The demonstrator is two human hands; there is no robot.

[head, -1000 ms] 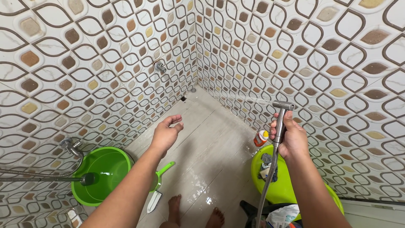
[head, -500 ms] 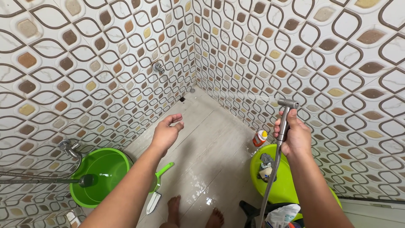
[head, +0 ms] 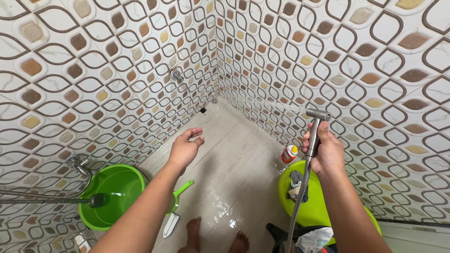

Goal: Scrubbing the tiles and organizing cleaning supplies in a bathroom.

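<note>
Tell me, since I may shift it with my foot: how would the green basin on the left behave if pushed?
The green basin looks like thin plastic and seems empty, so it is probably light. The tiled floor shines wet near the feet, so it would likely slide easily. Its wide, low shape suggests it would skid rather than tip.

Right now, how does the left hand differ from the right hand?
The right hand is closed around a metal spray nozzle on a flexible hose, while the left hand is open and holds nothing. The right hand is near the tiled right wall, above a green basin; the left hand hovers over the wet floor. Both are bare and stretched forward.
</note>
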